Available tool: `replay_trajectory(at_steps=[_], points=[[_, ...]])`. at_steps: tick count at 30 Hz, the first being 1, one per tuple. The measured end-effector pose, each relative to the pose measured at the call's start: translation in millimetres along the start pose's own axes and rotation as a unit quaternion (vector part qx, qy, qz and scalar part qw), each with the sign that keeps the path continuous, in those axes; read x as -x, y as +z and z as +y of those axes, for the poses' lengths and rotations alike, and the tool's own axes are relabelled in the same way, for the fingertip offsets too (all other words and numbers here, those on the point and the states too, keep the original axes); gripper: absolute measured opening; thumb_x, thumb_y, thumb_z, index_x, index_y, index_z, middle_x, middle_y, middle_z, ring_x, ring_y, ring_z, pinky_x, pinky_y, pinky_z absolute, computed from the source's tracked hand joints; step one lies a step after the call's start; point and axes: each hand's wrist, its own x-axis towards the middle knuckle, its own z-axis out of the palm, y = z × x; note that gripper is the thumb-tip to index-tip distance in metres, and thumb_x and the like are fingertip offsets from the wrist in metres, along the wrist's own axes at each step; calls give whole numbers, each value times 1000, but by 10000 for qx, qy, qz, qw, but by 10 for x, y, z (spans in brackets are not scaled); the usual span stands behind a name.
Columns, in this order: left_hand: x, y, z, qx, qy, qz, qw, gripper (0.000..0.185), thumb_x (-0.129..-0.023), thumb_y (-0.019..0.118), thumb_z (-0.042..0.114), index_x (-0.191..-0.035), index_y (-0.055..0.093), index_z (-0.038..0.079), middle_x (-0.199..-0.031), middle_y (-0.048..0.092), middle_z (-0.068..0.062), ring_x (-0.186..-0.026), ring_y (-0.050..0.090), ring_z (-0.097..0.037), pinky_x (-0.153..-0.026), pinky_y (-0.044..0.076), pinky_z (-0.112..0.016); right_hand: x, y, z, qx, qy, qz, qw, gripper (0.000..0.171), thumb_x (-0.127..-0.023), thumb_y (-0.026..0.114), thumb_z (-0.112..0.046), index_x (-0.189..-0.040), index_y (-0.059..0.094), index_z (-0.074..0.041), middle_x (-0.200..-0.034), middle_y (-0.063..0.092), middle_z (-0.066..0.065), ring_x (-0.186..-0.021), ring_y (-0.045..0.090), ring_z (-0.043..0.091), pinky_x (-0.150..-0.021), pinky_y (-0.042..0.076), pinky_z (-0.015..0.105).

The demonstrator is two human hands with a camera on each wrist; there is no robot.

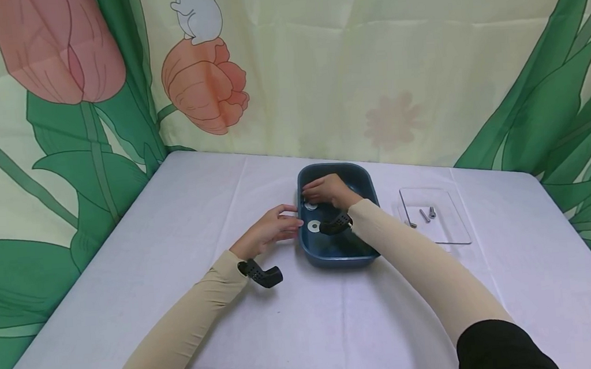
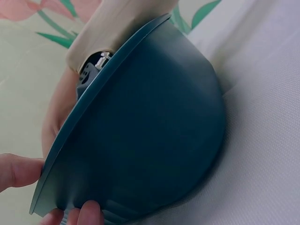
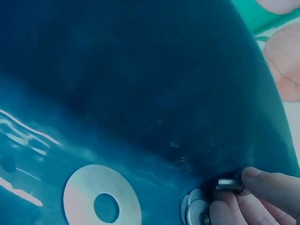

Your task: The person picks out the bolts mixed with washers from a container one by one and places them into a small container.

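Note:
My right hand (image 1: 329, 190) is inside the dark blue basin (image 1: 340, 261), near its far left corner. It pinches a small metal screw (image 3: 228, 184), with the threaded end showing between thumb and fingers. Just below those fingertips lie shiny washers (image 3: 197, 210), partly hidden by the hand. A large flat washer (image 3: 126, 199) rests on the basin floor, closer to me. Outside the basin, my left hand (image 1: 273, 229) touches its left side: one fingertip (image 2: 28, 171) is at the rim and other fingertips (image 2: 91, 214) rest against the outer wall.
To the right of the basin sits a shallow clear tray (image 1: 461, 235) with a few small screws (image 1: 425, 215) in it. A white cloth (image 1: 281, 336) covers the table. Behind it hangs a flower-printed curtain (image 1: 319, 90).

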Motion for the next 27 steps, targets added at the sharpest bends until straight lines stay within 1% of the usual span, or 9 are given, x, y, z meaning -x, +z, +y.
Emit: replay_trajectory(at_steps=[8, 12, 18, 22, 27], points=[[12, 19, 5, 28, 42, 8, 10000, 47, -92, 58, 14, -135, 40, 8, -127, 55, -17, -108, 60, -24, -100, 49, -38, 55, -99, -38, 50, -94, -346, 9993, 32, -93, 56, -8, -124, 60, 0, -125, 61, 18, -116, 60, 28, -98, 49, 37], [20, 17, 4, 90, 108, 1, 9999, 47, -92, 57, 12, -136, 39, 7, -126, 55, -18, -109, 59, -24, -101, 48, -39, 113, -152, -95, 83, -299, -575, 9979, 32, -94, 55, -7, -124, 58, 3, -127, 59, 20, -118, 58, 28, -99, 49, 37], [17, 28, 3, 143, 114, 26, 9998, 48, -91, 59, 13, -135, 40, 8, -126, 55, -18, -111, 58, -25, -101, 47, -39, 223, -262, -171, 101, -640, -1015, 9927, 35, -93, 54, -4, -126, 55, 6, -130, 55, 24, -119, 56, 30, -100, 47, 39], [30, 30, -7, 143, 171, 44, 9997, 50, -91, 59, 13, -136, 39, 7, -127, 54, -18, -111, 58, -26, -101, 48, -39, 307, -338, -212, 98, -774, -1145, 9904, 37, -91, 59, -3, -126, 54, 6, -128, 58, 22, -117, 58, 28, -101, 47, 40], [38, 21, -20, 194, 289, 12, 9994, 50, -91, 59, 11, -136, 39, 5, -126, 54, -18, -109, 58, -24, -102, 47, -39, 400, -442, -243, 42, -1001, -1218, 9875, 39, -88, 61, -1, -125, 54, 9, -122, 62, 21, -108, 64, 23, -101, 46, 43]])
